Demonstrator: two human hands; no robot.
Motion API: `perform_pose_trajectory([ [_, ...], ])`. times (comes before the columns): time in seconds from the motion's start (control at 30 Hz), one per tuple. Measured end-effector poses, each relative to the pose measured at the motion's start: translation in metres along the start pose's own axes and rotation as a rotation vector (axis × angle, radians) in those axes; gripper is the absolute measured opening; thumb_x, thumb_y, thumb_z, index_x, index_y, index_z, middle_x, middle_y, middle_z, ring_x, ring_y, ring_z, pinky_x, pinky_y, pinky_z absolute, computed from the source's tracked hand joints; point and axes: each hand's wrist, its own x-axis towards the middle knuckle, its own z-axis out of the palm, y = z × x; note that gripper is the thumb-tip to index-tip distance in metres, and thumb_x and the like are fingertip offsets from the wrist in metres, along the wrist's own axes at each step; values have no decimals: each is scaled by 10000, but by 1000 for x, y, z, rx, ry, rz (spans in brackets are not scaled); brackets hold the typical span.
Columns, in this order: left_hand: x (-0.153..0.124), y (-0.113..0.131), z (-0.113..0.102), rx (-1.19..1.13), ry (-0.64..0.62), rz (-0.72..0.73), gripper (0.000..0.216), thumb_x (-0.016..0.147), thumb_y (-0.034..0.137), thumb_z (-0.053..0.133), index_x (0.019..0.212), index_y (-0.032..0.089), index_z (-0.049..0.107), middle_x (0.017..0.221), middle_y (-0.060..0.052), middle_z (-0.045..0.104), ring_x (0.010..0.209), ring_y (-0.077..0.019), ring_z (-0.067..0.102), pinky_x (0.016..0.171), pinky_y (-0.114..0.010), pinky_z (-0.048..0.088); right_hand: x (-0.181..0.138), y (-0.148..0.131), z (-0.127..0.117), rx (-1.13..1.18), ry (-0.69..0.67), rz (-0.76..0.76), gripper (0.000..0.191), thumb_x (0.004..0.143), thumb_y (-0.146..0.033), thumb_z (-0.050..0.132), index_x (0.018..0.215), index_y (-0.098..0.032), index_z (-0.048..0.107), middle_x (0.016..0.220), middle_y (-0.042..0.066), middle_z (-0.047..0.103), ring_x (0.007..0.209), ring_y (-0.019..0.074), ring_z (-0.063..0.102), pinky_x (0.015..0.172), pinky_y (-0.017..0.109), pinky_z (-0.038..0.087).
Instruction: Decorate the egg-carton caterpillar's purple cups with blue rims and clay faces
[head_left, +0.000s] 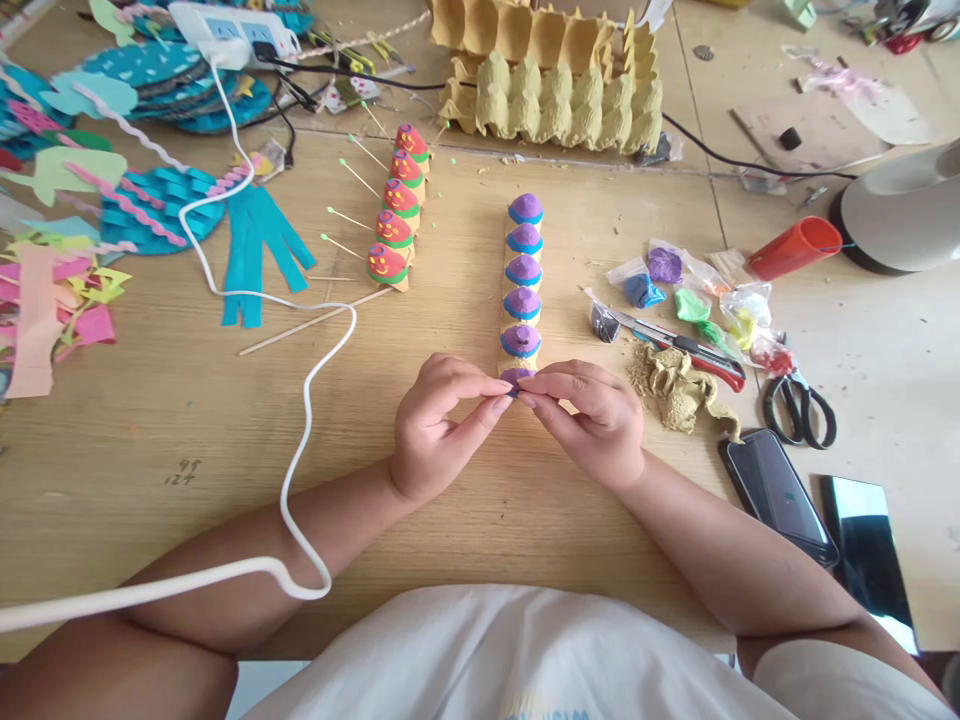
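Observation:
A strip of egg carton cups (pixel 522 270), coated in purple and blue clay, runs away from me down the middle of the table. Small dark bits sit on one of its nearer cups. Over the nearest cup, my left hand (pixel 450 425) and my right hand (pixel 589 420) meet fingertip to fingertip, each with thumb and index finger pinched. Something tiny and dark shows between them; whether it is a loose piece or the cup's rim I cannot tell. A second strip (pixel 394 228) in red and green, with smiling faces and green-tipped sticks, stands to the left.
Bagged clay (pixel 643 288), a utility knife (pixel 682 347), scissors (pixel 799 408), torn carton scraps (pixel 679 395) and phones (pixel 780 490) lie right. A red cup (pixel 795 248) is beyond. Egg trays (pixel 562 100) stand at the back. A white cable (pixel 307 400) crosses my left forearm.

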Motion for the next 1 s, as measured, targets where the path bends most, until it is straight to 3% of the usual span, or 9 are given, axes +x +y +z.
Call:
perform_pose_trajectory([
  [1.0,2,2,0,-13,-27,45,179,932,115,719,1050,246,746,882,-2,704,851,-150,632,817,-338,530,2,-1,0,-12,-25,-15,169,908,-139,773,1054,-223,784,971,60,835,830,154,795,754,234,649],
])
